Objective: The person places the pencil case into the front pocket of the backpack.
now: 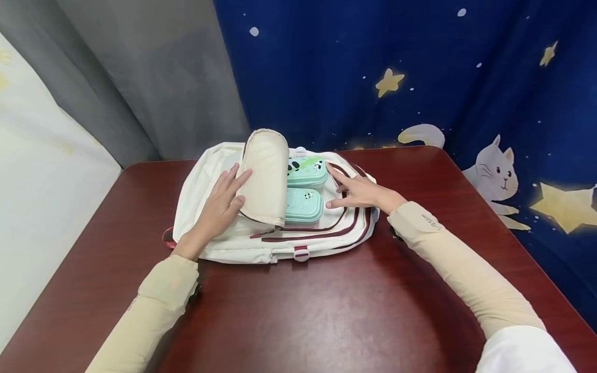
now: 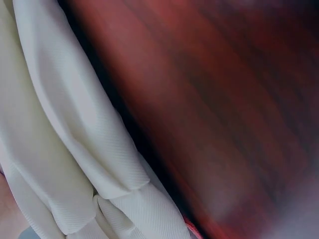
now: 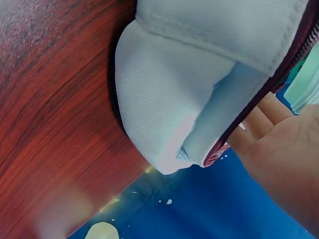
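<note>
A white backpack with dark red zips lies flat on the table. Its cream front flap is folded back towards the left. Two mint green pencil cases with panda pictures, an upper one and a lower one, stick out from under the flap. My left hand rests on the flap's left edge, fingers spread. Beside the right ends of the cases is my right hand, fingers extended; contact with the upper case cannot be made out. The right wrist view shows this hand behind the zip edge.
The dark red wooden table extends in front of the backpack and to both sides. Behind it hang a grey curtain and a blue curtain with stars and a cat. A white cloth hangs at the left.
</note>
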{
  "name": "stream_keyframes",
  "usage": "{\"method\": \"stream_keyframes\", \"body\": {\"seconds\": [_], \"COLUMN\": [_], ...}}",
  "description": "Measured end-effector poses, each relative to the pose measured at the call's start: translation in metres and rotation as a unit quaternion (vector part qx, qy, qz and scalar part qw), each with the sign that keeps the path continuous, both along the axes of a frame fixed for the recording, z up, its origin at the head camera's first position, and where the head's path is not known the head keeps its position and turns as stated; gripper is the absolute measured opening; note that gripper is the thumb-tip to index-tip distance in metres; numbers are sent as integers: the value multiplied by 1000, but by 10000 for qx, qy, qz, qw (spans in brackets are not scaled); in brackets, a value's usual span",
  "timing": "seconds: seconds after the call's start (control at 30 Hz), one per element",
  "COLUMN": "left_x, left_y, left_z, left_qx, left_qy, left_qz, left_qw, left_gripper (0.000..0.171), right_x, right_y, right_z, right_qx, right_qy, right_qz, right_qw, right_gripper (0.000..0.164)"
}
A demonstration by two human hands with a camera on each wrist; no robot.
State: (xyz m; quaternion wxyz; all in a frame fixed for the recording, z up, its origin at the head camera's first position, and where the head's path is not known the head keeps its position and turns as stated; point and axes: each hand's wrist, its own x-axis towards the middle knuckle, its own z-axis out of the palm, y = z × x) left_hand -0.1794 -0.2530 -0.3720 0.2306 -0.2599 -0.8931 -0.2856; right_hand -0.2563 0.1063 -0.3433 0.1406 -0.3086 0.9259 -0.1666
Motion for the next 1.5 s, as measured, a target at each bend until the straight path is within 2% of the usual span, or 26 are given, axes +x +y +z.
{"method": "stream_keyframes", "body": {"seconds": [0.37, 0.8, 1.0, 1.13, 1.3, 1.4, 1.5], "left_x": [-5, -4, -3, -1, 0, 0, -1], "left_y": [1, 1, 1, 0, 2, 2, 0], "left_z": [-1, 2, 1, -2, -4, -2, 4], "left_qx": [-71, -154, -213, -187, -271, -285, -219], "left_qy": [110, 110, 74, 40, -118, -165, -124], "left_qz": [11, 6, 59, 102, 46, 53, 78], "left_qw": [9999, 9998, 9997, 9998, 9996, 9994, 9997], "left_gripper": [70, 74, 73, 73, 71, 72, 73], "right_x": [-1, 1, 4, 5, 6, 4, 0], "right_y": [-3, -8, -14, -15, -8, -8, -10], "right_z": [-5, -5, -5, -8, -6, -2, 5], "right_qx": [44, 252, 376, 402, 408, 429, 343], "right_qy": [709, 830, 901, 813, 310, 38, -35], "right_qz": [298, 305, 125, 148, 183, 254, 327], "right_qw": [9970, 9958, 9951, 9958, 9985, 9987, 9989], "right_gripper": [106, 107, 107, 110, 113, 115, 115]}}
